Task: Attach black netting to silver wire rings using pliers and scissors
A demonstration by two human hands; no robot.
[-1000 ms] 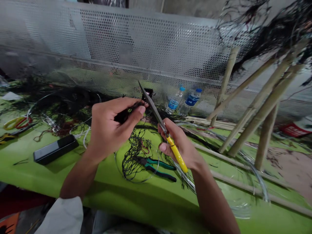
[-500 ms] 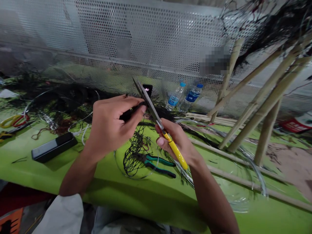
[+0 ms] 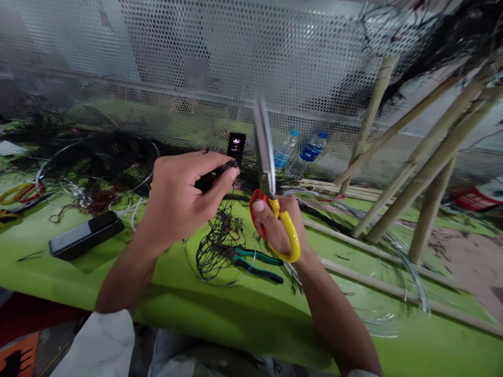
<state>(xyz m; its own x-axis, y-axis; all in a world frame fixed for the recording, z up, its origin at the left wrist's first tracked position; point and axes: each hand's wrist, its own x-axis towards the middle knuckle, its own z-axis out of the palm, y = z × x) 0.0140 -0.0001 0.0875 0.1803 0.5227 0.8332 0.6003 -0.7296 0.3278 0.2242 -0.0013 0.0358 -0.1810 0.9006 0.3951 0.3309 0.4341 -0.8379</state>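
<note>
Both left grip (image 3: 178, 191) and right grip (image 3: 280, 233) are closed, on black strands (image 3: 212, 178) and scissors (image 3: 266, 159) respectively.

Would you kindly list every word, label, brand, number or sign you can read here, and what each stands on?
No text can be read with certainty.
Small black device: pale lit characters, too small and blurred.
Bottle with the light-blue cap: blue label, print too small.
Bottle with the darker blue cap: blue label, print too small.
Red label at the right: white characters, too blurred.
Scissors: no lettering visible.
</note>
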